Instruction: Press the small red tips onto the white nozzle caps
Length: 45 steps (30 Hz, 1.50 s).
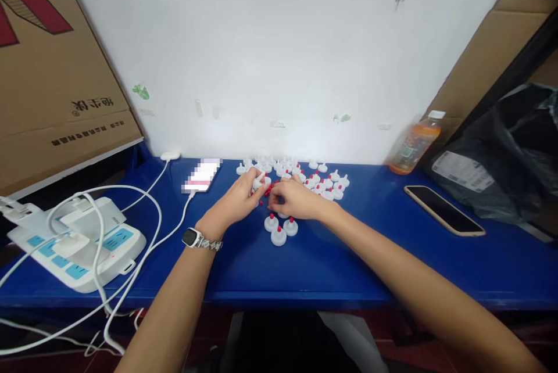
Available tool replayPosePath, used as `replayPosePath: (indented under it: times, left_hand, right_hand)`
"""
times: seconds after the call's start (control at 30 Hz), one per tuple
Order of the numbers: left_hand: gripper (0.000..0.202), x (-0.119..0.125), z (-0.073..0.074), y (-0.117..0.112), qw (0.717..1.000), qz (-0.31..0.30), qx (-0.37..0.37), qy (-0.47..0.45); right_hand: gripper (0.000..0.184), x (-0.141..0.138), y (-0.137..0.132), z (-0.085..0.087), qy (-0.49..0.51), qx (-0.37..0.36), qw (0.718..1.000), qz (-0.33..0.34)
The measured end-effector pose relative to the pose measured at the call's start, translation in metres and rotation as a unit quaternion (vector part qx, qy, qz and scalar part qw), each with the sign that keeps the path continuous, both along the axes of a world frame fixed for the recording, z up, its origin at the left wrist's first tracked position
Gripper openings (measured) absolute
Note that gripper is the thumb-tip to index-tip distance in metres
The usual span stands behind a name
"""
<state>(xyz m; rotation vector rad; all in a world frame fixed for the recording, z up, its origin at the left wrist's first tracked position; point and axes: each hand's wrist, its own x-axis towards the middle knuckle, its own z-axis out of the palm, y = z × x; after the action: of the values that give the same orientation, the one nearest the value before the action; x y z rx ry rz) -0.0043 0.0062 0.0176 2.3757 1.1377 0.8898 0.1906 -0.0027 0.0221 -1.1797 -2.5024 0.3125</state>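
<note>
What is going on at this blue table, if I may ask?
A person works at the blue table with both hands. The left hand pinches a white cap; the right hand has its fingertips at loose red beads. Three red-tipped caps stand nearer the person, and a cluster of caps sits behind the hands.

Bare forearms (174, 297), square dark-faced watch (190, 237), silver link band, left wrist

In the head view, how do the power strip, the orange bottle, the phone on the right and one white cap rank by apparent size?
1. Power strip, largest, though nearest the camera.
2. Phone and orange bottle look about alike; not ranked.
3. White cap before the hands, smallest.
</note>
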Motion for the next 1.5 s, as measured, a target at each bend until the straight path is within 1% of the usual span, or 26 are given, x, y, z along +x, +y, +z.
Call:
replayPosePath:
  times: [0.07,0.13,0.2,0.3,0.4,0.57,0.67,0.77,0.87,0.93,1.03,1.1,1.13,1.17,1.2,1.27,1.3,1.37,1.4,1.5]
  left_hand:
    - [0.019,0.001,0.0,-0.001,1.0,-0.009,0.0,0.005]
    - [0.02,0.001,0.0,-0.002,1.0,-0.014,-0.003,0.003]
    - [0.023,0.002,0.0,-0.002,1.0,-0.007,-0.006,0.002]
    - [0.025,0.002,-0.001,0.0,1.0,0.006,-0.012,0.002]
    - [0.024,0.0,0.0,0.001,1.0,0.017,-0.011,0.005]
    - [0.019,-0.008,0.003,0.004,0.999,0.048,-0.004,-0.001]
    - [0.016,-0.012,0.002,0.006,0.998,0.064,-0.009,-0.01]
    - [0.016,-0.014,0.001,0.007,0.998,0.064,-0.001,-0.01]
    - [0.016,-0.014,0.0,0.007,0.998,0.06,0.008,-0.01]
    - [0.016,-0.013,-0.001,0.007,0.998,0.06,0.009,-0.008]
    - [0.017,-0.013,0.001,0.006,0.998,0.06,0.001,-0.006]
    - [0.017,-0.013,0.002,0.004,0.998,0.059,-0.004,-0.004]
    - [0.017,-0.012,0.002,0.004,0.998,0.056,-0.005,-0.003]
    - [0.018,-0.011,0.002,0.003,0.999,0.052,-0.004,-0.003]
    - [0.019,-0.009,0.001,0.003,0.999,0.048,-0.001,-0.001]
    - [0.021,-0.005,0.0,0.001,0.999,0.039,0.004,0.002]
    - [0.021,-0.002,-0.001,0.0,0.999,0.034,0.005,0.005]
    - [0.022,0.003,-0.003,-0.001,1.0,0.018,0.005,0.008]
    - [0.023,0.006,-0.003,-0.002,1.0,0.008,0.003,0.007]
    - [0.024,0.01,-0.003,-0.005,1.0,-0.013,0.0,0.002]
  right_hand:
    - [0.01,0.003,0.001,0.001,0.038,0.015,0.999,-0.015]
    - [0.01,0.008,0.003,0.001,0.079,0.013,0.997,-0.023]
    - [0.012,0.012,0.003,0.0,0.093,0.012,0.995,-0.025]
    - [0.012,0.015,0.002,-0.002,0.063,0.03,0.997,-0.026]
    - [0.013,0.01,0.001,-0.004,0.02,0.035,0.999,-0.02]
    - [0.004,-0.007,0.008,0.001,-0.018,0.02,0.999,0.025]
    - [0.005,-0.016,0.013,0.004,-0.043,0.017,0.998,0.045]
    - [0.009,-0.023,0.017,0.003,-0.06,0.024,0.996,0.053]
    - [0.006,-0.026,0.019,-0.002,-0.059,0.02,0.996,0.059]
    - [0.008,-0.027,0.019,-0.005,-0.057,0.017,0.996,0.063]
    - [0.01,-0.024,0.019,-0.006,-0.028,0.038,0.997,0.059]
    - [0.008,-0.018,0.019,-0.004,0.054,0.036,0.997,0.046]
    - [0.008,-0.014,0.018,-0.002,0.115,0.014,0.993,0.035]
    - [0.009,-0.01,0.018,-0.001,0.181,-0.023,0.983,0.024]
    - [0.012,-0.005,0.018,0.0,0.248,-0.068,0.966,0.014]
    - [0.023,0.002,0.017,0.001,0.364,-0.151,0.919,-0.004]
    - [0.028,0.005,0.016,0.0,0.41,-0.175,0.895,-0.012]
    - [0.035,0.007,0.015,-0.002,0.475,-0.198,0.857,-0.02]
    - [0.036,0.006,0.015,-0.003,0.494,-0.204,0.845,-0.021]
    - [0.038,0.003,0.013,-0.005,0.513,-0.223,0.829,-0.01]
